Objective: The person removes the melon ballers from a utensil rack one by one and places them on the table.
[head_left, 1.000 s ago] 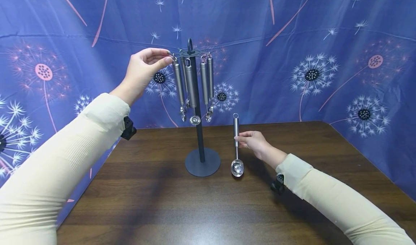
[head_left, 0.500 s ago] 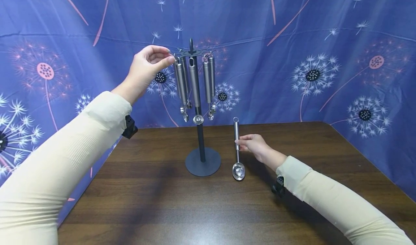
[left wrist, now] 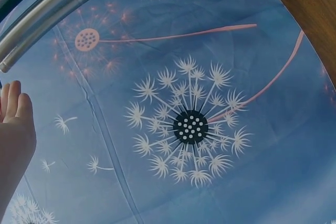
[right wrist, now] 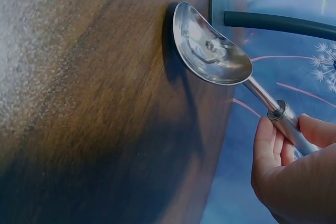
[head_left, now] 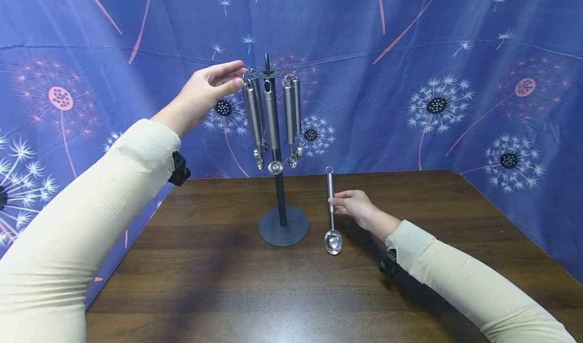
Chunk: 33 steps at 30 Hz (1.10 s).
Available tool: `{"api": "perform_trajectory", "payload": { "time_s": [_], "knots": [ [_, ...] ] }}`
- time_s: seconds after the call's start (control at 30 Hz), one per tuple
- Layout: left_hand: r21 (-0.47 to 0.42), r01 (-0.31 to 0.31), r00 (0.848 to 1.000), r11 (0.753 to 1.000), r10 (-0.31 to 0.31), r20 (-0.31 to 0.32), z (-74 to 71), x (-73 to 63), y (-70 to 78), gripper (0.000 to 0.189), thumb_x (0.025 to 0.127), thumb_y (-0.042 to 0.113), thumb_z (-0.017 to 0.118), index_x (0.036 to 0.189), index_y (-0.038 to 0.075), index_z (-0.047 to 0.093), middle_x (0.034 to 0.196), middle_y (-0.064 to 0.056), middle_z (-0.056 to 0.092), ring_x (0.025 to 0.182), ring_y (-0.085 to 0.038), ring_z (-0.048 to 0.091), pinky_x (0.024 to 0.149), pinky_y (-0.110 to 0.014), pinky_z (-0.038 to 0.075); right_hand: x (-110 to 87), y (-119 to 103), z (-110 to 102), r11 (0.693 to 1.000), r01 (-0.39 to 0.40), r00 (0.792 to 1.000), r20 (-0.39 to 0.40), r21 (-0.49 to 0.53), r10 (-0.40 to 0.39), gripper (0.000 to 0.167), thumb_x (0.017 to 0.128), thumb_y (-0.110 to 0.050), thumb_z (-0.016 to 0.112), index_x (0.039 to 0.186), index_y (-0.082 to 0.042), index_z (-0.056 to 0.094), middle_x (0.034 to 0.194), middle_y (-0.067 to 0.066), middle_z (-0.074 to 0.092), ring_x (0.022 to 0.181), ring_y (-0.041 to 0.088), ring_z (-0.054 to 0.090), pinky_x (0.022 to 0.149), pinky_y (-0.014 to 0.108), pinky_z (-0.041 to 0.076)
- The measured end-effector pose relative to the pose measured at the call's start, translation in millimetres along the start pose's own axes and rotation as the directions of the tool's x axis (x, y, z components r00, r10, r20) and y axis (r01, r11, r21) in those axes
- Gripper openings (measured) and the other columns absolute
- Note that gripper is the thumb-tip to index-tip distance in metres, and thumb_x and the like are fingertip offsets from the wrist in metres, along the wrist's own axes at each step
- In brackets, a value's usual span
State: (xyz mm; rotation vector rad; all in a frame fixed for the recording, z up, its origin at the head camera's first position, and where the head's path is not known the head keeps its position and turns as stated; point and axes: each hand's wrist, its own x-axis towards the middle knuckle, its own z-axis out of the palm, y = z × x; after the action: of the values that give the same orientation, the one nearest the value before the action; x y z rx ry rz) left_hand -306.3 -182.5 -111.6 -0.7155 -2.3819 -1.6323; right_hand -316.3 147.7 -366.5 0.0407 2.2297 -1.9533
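Note:
In the head view a dark metal stand [head_left: 281, 191] carries several steel-handled utensils [head_left: 272, 118] with small round ends, hung by rings from its top. My left hand [head_left: 200, 92] is at the left edge of that top, fingers extended and thumb apart from them beside the nearest hanging handle [head_left: 254, 115]. Only part of this hand [left wrist: 16, 124] shows in the left wrist view. To the right of the stand, my right hand [head_left: 357, 206] pinches the handle of a steel ice cream scoop [head_left: 333, 242]. The scoop's oval bowl [right wrist: 210, 45] points down, close over the table.
The stand's round base [head_left: 283, 234] sits on a brown wooden table [head_left: 255, 297]. Behind the table hangs a blue cloth [head_left: 364, 105] with dandelion prints. Dark wrist cameras [head_left: 179, 168] are worn at both cuffs.
The stand's top and hanging utensils have turned slightly. My left fingers have spread from their earlier pinch at the rim. The right hand has lowered the scoop a little.

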Motion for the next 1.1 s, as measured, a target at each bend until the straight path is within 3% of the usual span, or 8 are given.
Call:
{"api": "perform_trajectory", "payload": {
  "time_s": [0.17, 0.6, 1.1],
  "knots": [
    [-0.019, 0.024, 0.999, 1.0, -0.023, 0.027, -1.9, 0.9, -1.3, 0.063, 0.093, 0.031, 0.065, 0.148, 0.014, 0.04, 0.149, -0.003, 0.046, 0.141, -0.014, 0.037, 0.122, -0.03, 0.019, -1.2, 2.3, -0.3, 1.0, 0.007, 1.0, 0.0, 0.0, -0.007, 0.036, 0.092, -0.003, 0.063, 0.121, 0.016, 0.052, 0.083, 0.002, 0.065, 0.07, 0.009, 0.065, 0.084, 0.03, 0.058],
    [-0.021, 0.053, 0.995, 0.998, -0.051, 0.082, -3.9, 4.3, -0.9, 0.069, 0.091, 0.034, 0.067, 0.15, 0.015, 0.036, 0.15, -0.007, 0.042, 0.142, -0.017, 0.034, 0.122, -0.031, 0.019, -4.8, 4.3, 0.7, 1.0, -0.005, 1.0, 0.007, -0.004, 0.005, 0.034, 0.093, -0.004, 0.062, 0.119, 0.016, 0.053, 0.079, 0.0, 0.066, 0.069, 0.008, 0.065, 0.089, 0.035, 0.057],
    [-0.052, 0.045, 0.995, 0.998, -0.04, 0.087, -0.6, 3.5, 3.6, 0.069, 0.091, 0.03, 0.068, 0.149, 0.01, 0.037, 0.15, -0.011, 0.042, 0.14, -0.018, 0.037, 0.121, -0.03, 0.02, -5.9, 7.8, -0.8, 1.0, -0.005, 1.0, 0.014, 0.004, 0.005, 0.036, 0.093, -0.005, 0.062, 0.12, 0.016, 0.052, 0.083, 0.001, 0.067, 0.071, 0.007, 0.065, 0.082, 0.029, 0.058]
  ]
}}
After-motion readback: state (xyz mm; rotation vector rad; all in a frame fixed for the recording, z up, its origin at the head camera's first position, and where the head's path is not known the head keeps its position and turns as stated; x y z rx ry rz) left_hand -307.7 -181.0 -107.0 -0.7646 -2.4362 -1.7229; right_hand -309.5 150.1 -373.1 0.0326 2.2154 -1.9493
